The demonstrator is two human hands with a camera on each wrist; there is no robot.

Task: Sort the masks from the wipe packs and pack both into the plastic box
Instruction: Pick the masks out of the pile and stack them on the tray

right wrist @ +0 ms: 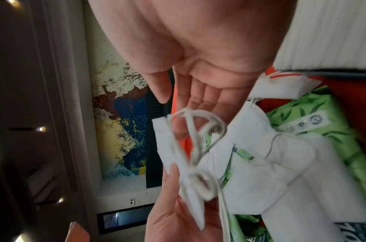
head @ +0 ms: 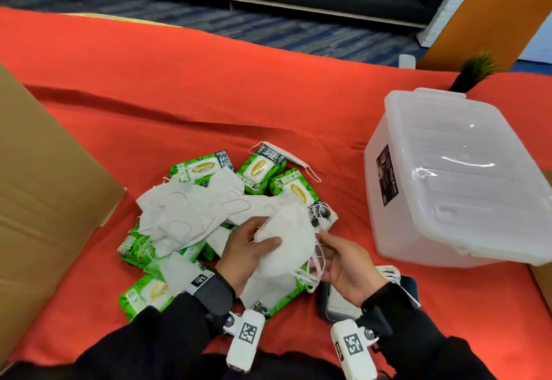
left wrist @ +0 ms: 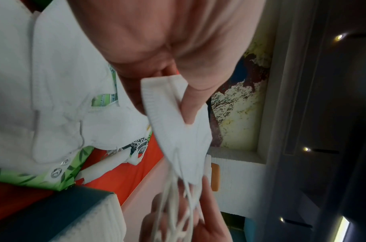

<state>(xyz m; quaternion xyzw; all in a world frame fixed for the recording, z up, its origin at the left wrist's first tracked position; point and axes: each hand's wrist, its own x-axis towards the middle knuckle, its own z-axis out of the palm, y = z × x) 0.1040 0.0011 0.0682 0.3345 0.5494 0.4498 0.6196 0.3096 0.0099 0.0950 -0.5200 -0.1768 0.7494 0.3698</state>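
Note:
My left hand (head: 257, 236) pinches a white folded mask (head: 286, 239), thumb on top, just above the pile. My right hand (head: 331, 257) is held open beside it, straight fingers touching the mask's dangling ear loops (head: 313, 263). In the left wrist view the thumb (left wrist: 188, 104) presses on the mask (left wrist: 173, 131). The right wrist view shows the loops (right wrist: 196, 131) lying across the straight fingers (right wrist: 200, 99). More white masks (head: 185, 212) lie heaped over several green wipe packs (head: 257, 170) on the red cloth. The translucent plastic box (head: 388, 200) stands to the right.
A large cardboard box flap (head: 44, 188) fills the left side. A dark flat device (head: 334, 305) lies under my right wrist. A small plant (head: 475, 71) stands behind the plastic box. Red cloth (head: 209, 86) covers the table beyond the pile.

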